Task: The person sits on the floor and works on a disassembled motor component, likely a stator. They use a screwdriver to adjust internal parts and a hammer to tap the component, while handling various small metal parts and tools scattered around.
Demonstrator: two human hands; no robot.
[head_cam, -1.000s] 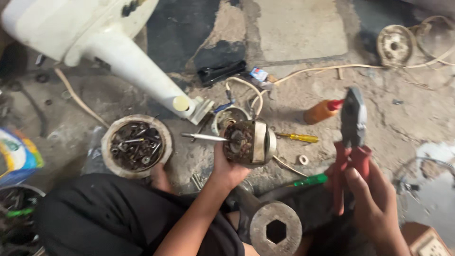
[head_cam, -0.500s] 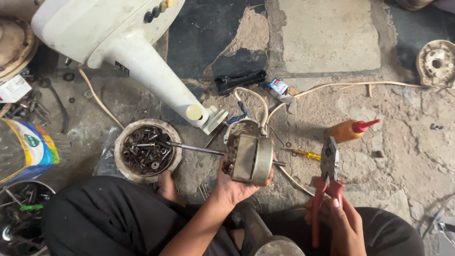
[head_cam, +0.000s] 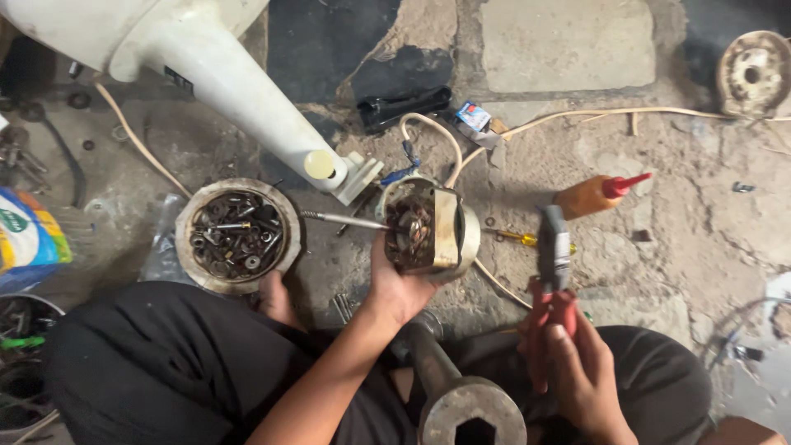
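Red-handled pliers [head_cam: 554, 272] sit gripped in the right hand [head_cam: 581, 375], jaws up and away from the body, long axis near vertical in the head view. The left hand [head_cam: 400, 284] cups a round fan motor [head_cam: 428, 231] above the floor, its shaft [head_cam: 342, 219] pointing left toward a dish of screws [head_cam: 237, 235]. Steadying the motor firmly looks wise before the pliers bite.

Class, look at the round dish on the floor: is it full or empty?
Nearly full. The round dish holds a heap of rusty screws, nuts and washers up to its rim.
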